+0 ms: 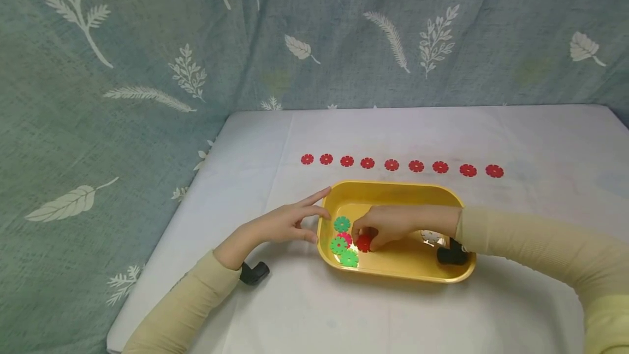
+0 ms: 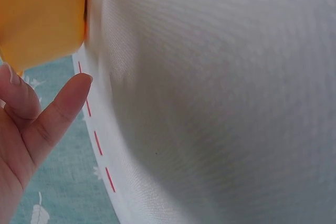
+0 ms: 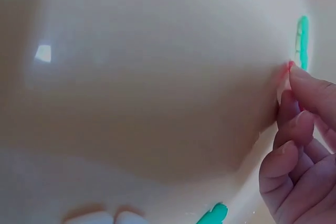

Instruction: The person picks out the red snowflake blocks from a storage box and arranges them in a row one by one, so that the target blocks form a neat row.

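Note:
Inside the yellow tray (image 1: pixel 393 273), my right hand (image 1: pixel 393 225) pinches a red snowflake disc (image 1: pixel 363 243) between thumb and fingers, low over the tray floor. In the right wrist view, the red edge (image 3: pixel 291 65) of the disc shows at the fingertips. My left hand (image 1: pixel 287 223) is at the tray's left end, fingers spread and fingertips at the rim. Beside the right fingers lie a teal disc (image 1: pixel 342 224), two green discs (image 1: pixel 339 245) and a pinkish-red disc (image 1: pixel 345 238), partly covered. A white disc (image 1: pixel 430 236) lies under the right wrist, partly hidden.
Behind the tray, several red discs (image 1: pixel 391 165) form a row across the white tablecloth (image 1: pixel 275 310). Black wrist mounts (image 1: pixel 254 273) show at both wrists, the right one overlapping the tray. A leaf-patterned blue-green curtain (image 1: pixel 324 31) hangs behind the table and along its left.

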{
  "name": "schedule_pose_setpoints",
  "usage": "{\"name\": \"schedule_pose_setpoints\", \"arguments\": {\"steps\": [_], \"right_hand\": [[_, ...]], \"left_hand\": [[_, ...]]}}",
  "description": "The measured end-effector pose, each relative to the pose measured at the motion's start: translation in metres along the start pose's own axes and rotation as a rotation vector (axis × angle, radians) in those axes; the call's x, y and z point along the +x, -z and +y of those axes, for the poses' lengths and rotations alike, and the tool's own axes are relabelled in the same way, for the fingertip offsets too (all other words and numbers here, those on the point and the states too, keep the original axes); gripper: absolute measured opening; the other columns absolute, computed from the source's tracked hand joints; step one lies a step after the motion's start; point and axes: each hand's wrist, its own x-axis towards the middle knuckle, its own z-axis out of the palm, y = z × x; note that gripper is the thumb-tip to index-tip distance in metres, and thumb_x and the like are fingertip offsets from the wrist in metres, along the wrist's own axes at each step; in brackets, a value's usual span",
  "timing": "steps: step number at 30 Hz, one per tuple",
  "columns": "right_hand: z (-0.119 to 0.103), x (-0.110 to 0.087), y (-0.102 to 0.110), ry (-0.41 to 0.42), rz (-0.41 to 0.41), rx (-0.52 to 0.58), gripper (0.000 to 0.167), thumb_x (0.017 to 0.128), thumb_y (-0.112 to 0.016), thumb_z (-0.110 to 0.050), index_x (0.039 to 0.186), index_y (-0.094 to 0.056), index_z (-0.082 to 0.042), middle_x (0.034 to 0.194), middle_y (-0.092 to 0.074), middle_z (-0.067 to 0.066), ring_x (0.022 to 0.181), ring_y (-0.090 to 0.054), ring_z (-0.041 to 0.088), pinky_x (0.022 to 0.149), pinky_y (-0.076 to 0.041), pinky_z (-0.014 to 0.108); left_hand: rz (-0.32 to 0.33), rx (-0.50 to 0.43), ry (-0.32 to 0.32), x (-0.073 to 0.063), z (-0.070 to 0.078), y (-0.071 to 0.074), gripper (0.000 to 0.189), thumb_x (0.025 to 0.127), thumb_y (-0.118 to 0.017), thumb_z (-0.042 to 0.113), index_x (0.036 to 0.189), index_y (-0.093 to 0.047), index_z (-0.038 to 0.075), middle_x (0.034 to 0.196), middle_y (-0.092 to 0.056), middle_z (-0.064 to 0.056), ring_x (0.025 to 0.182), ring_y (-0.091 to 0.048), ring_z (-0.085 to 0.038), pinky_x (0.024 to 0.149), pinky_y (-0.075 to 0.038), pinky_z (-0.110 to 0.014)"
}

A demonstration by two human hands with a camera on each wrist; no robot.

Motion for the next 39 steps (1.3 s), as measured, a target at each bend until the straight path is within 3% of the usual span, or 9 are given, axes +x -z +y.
{"name": "schedule_pose_setpoints", "arguments": {"steps": [8, 17, 24, 34, 39], "right_hand": [[-0.003, -0.005, 0.009, -0.011, 0.049, 0.109, 0.025, 0.079, -0.067, -0.008, 0.104, -0.063, -0.013, 0.079, -0.058, -0.009, 0.072, -0.049, 0.005, 0.067, -0.045, 0.020], [-0.009, -0.019, 0.038, -0.048, 0.169, 0.061, 0.031, 0.082, -0.067, -0.013, 0.112, -0.061, -0.008, 0.078, -0.058, -0.008, 0.066, -0.047, 0.008, 0.059, -0.043, 0.020], [-0.012, -0.035, 0.057, -0.079, 0.272, 0.044, 0.034, 0.082, -0.067, -0.015, 0.115, -0.060, -0.008, 0.078, -0.058, -0.007, 0.063, -0.046, 0.011, 0.058, -0.041, 0.021], [-0.012, -0.058, 0.070, -0.090, 0.387, 0.092, 0.032, 0.083, -0.066, -0.008, 0.114, -0.060, -0.005, 0.084, -0.063, -0.002, 0.061, -0.045, 0.012, 0.057, -0.041, 0.020], [-0.011, -0.073, 0.074, -0.120, 0.450, 0.136, 0.032, 0.083, -0.066, -0.009, 0.114, -0.060, -0.006, 0.081, -0.061, 0.000, 0.058, -0.045, 0.012, 0.056, -0.040, 0.020]], "left_hand": [[0.004, -0.008, 0.002, 0.000, -0.001, -0.001, 0.047, 0.077, -0.067, 0.044, 0.119, -0.054, 0.025, 0.153, -0.009, 0.011, 0.111, -0.043, -0.016, 0.064, -0.045, -0.023], [0.001, -0.010, -0.006, 0.000, -0.001, -0.001, 0.047, 0.077, -0.066, 0.044, 0.118, -0.054, 0.024, 0.154, -0.009, 0.010, 0.101, -0.049, -0.016, 0.062, -0.044, -0.022], [0.003, -0.005, -0.016, -0.001, -0.002, -0.001, 0.047, 0.078, -0.066, 0.045, 0.119, -0.054, 0.025, 0.154, -0.009, 0.010, 0.085, -0.053, -0.015, 0.061, -0.043, -0.021], [0.001, -0.007, -0.016, -0.001, -0.002, 0.000, 0.048, 0.077, -0.066, 0.045, 0.118, -0.054, 0.024, 0.153, -0.009, 0.011, 0.094, -0.052, -0.015, 0.061, -0.043, -0.021], [-0.001, -0.005, -0.016, -0.002, -0.001, 0.000, 0.047, 0.078, -0.066, 0.045, 0.118, -0.054, 0.024, 0.154, -0.008, 0.011, 0.088, -0.053, -0.015, 0.061, -0.042, -0.021]]}}
